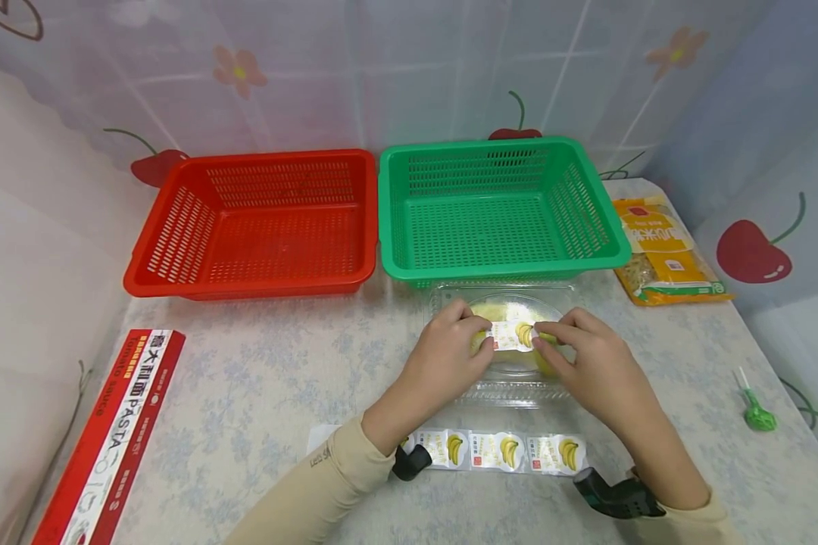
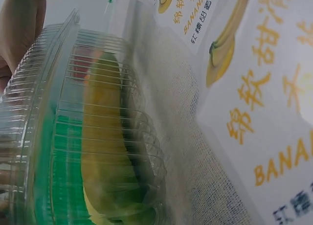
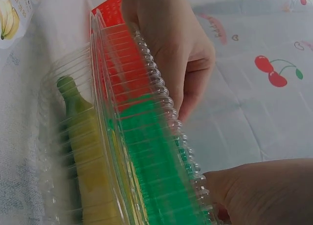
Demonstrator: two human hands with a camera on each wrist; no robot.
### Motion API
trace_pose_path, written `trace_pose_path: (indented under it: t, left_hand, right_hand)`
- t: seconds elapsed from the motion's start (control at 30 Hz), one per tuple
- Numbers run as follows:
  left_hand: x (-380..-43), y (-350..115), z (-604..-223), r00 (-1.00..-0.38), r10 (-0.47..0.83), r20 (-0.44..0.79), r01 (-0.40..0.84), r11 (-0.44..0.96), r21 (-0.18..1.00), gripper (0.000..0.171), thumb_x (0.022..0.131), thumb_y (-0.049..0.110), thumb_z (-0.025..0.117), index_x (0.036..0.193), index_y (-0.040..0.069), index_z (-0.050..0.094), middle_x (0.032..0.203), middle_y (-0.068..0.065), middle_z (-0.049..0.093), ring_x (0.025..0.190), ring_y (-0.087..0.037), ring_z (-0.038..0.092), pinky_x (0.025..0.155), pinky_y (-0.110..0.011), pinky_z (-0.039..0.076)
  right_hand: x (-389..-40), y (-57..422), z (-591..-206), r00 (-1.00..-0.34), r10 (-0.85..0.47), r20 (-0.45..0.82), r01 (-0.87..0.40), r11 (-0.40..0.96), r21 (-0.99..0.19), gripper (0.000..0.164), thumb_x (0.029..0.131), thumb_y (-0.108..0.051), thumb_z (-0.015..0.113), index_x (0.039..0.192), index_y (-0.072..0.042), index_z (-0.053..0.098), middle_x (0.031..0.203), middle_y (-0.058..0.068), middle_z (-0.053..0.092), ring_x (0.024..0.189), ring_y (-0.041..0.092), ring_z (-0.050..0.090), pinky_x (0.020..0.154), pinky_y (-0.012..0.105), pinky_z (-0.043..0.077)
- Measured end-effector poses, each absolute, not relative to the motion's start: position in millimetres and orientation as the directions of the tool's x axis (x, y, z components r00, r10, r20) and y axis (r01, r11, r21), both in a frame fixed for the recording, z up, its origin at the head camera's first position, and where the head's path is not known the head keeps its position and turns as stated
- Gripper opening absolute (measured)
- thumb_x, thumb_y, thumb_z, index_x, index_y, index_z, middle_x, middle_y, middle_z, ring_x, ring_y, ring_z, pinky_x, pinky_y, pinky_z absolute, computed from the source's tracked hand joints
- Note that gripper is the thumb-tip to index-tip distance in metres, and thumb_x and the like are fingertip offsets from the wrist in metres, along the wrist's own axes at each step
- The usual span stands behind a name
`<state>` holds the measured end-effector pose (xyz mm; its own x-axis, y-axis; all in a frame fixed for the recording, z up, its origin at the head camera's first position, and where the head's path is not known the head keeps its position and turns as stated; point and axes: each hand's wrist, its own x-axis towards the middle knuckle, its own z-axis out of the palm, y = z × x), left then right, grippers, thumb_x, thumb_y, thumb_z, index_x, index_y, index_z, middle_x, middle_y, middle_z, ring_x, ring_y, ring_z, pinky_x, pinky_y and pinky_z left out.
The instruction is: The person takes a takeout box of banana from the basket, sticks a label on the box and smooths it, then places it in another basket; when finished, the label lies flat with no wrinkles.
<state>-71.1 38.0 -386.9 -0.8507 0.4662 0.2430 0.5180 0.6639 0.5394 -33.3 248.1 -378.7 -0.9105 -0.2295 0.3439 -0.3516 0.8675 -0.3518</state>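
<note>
A clear plastic clamshell box (image 1: 518,393) lies closed on the table with a banana (image 2: 105,142) inside, seen through its ribbed side in both wrist views. Over its lid, a white banana label (image 1: 507,336) is stretched between both hands. My left hand (image 1: 446,350) pinches the label's left end between thumb and fingers. At the other end, my right hand (image 1: 596,367) pinches it the same way. Whether the label touches the lid, I cannot tell. Nearer the body lies a strip of similar banana labels (image 1: 497,452), partly covered by the left forearm.
Behind the box stand a red basket (image 1: 286,291) and a green basket (image 1: 504,269), side by side. An orange food bag (image 1: 668,257) is at the back right. A green-wrapped lollipop (image 1: 760,416) lies at right, a red pasta box (image 1: 112,439) at left.
</note>
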Motion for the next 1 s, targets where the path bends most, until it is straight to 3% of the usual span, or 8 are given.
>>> trace_pose_path:
  t: [0.33,0.7,1.0]
  left_hand:
    - [-70.8,37.3,-387.2,-0.838,0.482,0.258,0.540,0.661,0.520,0.023,0.091,0.023,0.069,0.107,0.007,0.076,0.093,-0.002,0.059,0.078,-0.014,0.056,0.072,-0.023,0.050]
    - [-70.3,31.8,-385.7,-0.836,0.493,0.240,0.539,0.662,0.521,0.022,0.092,0.019,0.066,0.108,0.008,0.076,0.096,-0.001,0.059,0.080,-0.012,0.056,0.074,-0.021,0.050]
    - [-68.2,29.0,-389.4,-0.812,0.498,0.304,0.580,0.636,0.508,0.021,0.092,0.017,0.068,0.109,0.009,0.075,0.098,-0.002,0.059,0.086,-0.013,0.056,0.076,-0.022,0.050]
  right_hand:
    - [-35.6,240.5,-381.0,-0.911,-0.259,0.322,-0.362,0.876,-0.318,0.024,0.083,-0.017,0.080,0.104,-0.007,0.077,0.080,0.001,0.056,0.077,0.019,0.047,0.062,0.030,0.040]
    - [-33.3,250.0,-383.2,-0.879,-0.255,0.404,-0.394,0.864,-0.314,0.025,0.077,-0.012,0.084,0.101,-0.005,0.078,0.078,0.002,0.057,0.071,0.014,0.036,0.061,0.028,0.033]
    - [-31.4,249.5,-384.0,-0.883,-0.244,0.400,-0.386,0.864,-0.325,0.028,0.077,-0.012,0.084,0.103,-0.006,0.078,0.080,0.001,0.058,0.073,0.014,0.037,0.061,0.028,0.034]
